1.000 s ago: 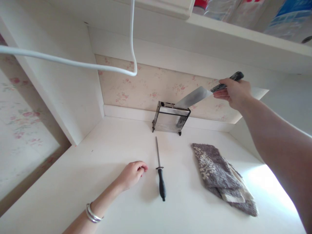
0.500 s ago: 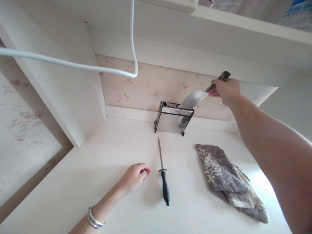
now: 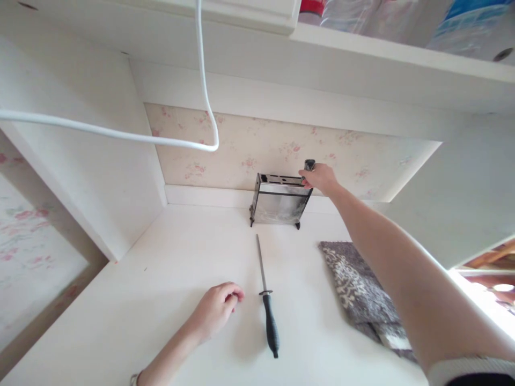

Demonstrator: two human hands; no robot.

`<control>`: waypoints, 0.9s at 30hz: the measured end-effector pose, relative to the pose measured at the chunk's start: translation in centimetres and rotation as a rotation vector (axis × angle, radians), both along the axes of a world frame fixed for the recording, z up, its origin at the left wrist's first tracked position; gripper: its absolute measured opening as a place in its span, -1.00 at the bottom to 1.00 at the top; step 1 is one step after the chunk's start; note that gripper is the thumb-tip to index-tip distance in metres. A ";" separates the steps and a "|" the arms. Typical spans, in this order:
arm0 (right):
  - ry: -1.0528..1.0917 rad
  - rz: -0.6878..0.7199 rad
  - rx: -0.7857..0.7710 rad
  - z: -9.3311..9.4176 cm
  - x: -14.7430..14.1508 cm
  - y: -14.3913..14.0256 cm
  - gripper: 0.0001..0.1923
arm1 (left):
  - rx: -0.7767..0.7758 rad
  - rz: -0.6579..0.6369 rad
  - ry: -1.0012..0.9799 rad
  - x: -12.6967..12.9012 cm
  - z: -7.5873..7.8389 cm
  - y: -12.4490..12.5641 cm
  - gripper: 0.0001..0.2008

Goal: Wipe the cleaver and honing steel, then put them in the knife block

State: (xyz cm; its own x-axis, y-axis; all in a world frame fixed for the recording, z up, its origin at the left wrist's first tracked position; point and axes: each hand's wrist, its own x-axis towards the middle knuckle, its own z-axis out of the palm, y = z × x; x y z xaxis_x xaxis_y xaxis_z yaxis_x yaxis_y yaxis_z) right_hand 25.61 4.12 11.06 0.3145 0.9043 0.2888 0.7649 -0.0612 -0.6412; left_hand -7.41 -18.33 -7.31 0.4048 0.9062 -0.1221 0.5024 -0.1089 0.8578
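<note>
Right hand [image 3: 318,178] grasps the knife handle [image 3: 309,164] at the holder's [image 3: 279,206] right edge; left hand [image 3: 217,308] rests loosely curled beside the steel [image 3: 266,297].

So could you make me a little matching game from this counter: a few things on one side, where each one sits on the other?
Things:
1. knife handle
2. sharpening steel
3. patterned cloth
4. white cable

Places:
A. lying flat beside the left hand
B. hanging across the upper left
C. under the right forearm
D. in the right hand, at the knife block

Pairs: 1-D, 2-A, 3-C, 4-B
</note>
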 end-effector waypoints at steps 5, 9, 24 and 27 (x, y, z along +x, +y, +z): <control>0.026 0.024 0.030 -0.5 0.1 -0.9 -0.72 | 0.012 0.006 -0.009 0.1 -0.1 0.0 -0.73; 0.168 0.078 0.063 -0.7 0.4 -2.8 -0.58 | 0.115 -0.008 0.044 0.4 -0.1 -0.2 -0.73; 0.786 0.382 -0.271 -18.4 -0.3 -19.8 -0.57 | 1.126 -0.649 0.539 5.6 1.5 -1.3 -0.76; 0.797 0.369 -0.250 -20.0 -0.5 -21.2 -0.60 | 1.120 -0.737 0.533 6.5 2.4 -0.2 -0.79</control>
State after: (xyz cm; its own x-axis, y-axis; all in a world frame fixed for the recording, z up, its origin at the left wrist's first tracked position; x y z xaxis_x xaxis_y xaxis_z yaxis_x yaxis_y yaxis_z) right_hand 25.10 -17.08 -8.94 0.0156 0.9941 -0.1077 0.1001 -0.1087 -0.9890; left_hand -0.89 -18.48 -4.96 0.9479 0.2339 0.2162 0.2634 -0.9573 -0.1190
